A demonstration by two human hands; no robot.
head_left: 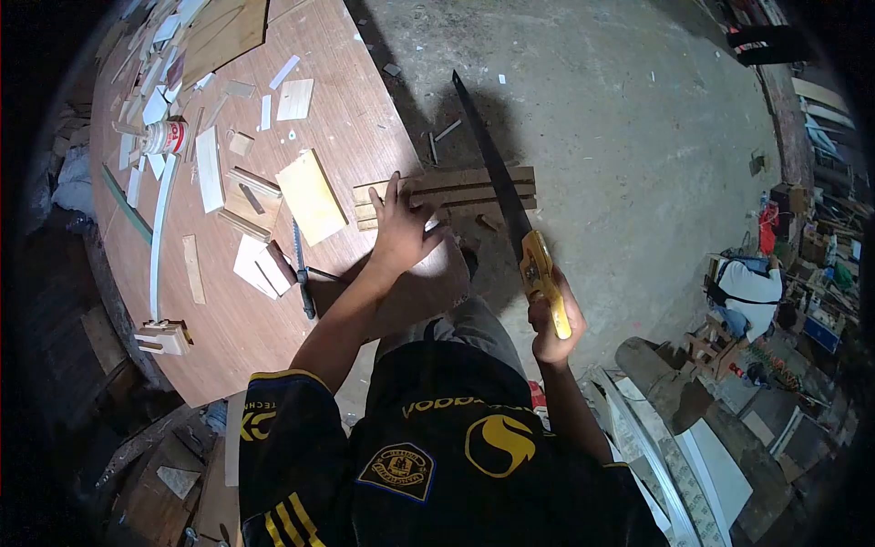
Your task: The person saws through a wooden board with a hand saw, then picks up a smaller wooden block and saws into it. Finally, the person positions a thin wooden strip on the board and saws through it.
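Observation:
In my right hand (552, 324) is a handsaw (493, 164) with a yellow handle, my fingers wrapped round it. Its long dark blade points away from me and crosses over the outer end of a grooved wooden piece (469, 180) in this view. That piece juts past the table's right edge. My left hand (401, 232) rests with spread fingers on its near end, at the table edge. Left of that hand lies a pale wooden board (311, 196). A dark slim tool with a blue part (299, 260) lies close to my left forearm.
The brown table (241, 337) carries offcuts and strips, a labelled jar (167, 137) and a small wooden block (164, 337). Scraps lie on the concrete floor (629, 155). At right, another person in a white top (749, 294) is near piled materials. Long panels (656, 456) lie beside me.

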